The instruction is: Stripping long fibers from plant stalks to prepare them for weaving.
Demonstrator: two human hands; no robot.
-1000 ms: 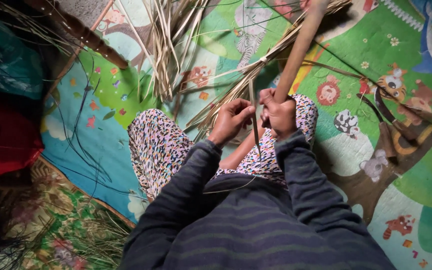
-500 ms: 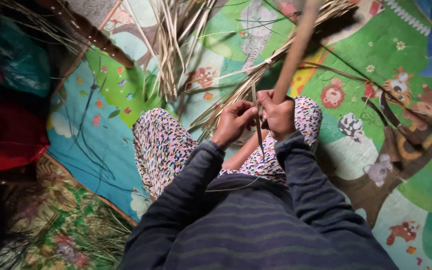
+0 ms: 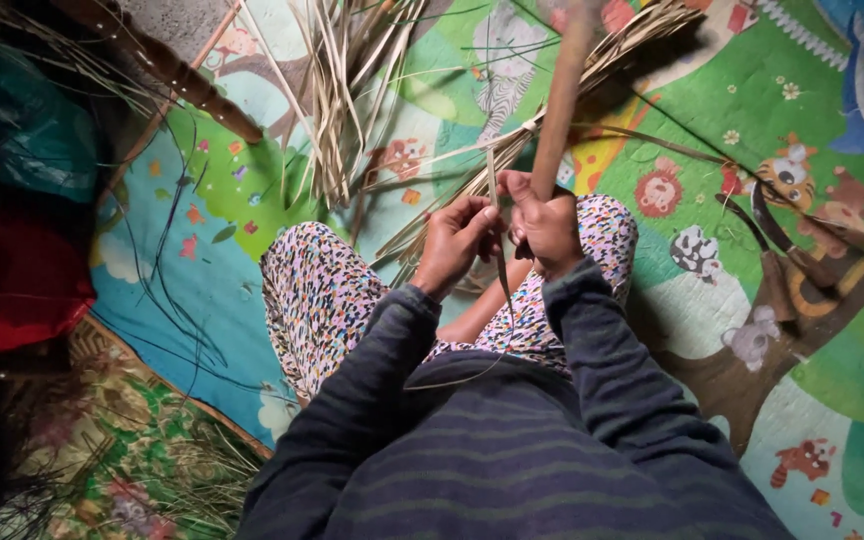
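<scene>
My left hand (image 3: 455, 243) pinches a thin dry leaf strip (image 3: 497, 235) that runs down over my lap. Beside it, my right hand (image 3: 544, 222) is closed around a long brown stick (image 3: 555, 110) that rises up and away from me, blurred at its top. The two hands nearly touch above my patterned trousers (image 3: 324, 300). A bundle of dry palm strips (image 3: 592, 75) lies on the mat just beyond the hands, partly hidden by the stick.
I sit on a colourful cartoon-animal play mat (image 3: 802, 190). More loose dry strips (image 3: 342, 90) fan out at the top centre. A dark carved wooden leg (image 3: 167, 70) slants at upper left, red cloth (image 3: 12, 280) lies left, and a curved dark blade (image 3: 767, 225) rests at right.
The stick has swung slightly left and more upright. My left hand has closed in on the strip next to the right hand; the view has shifted a little.
</scene>
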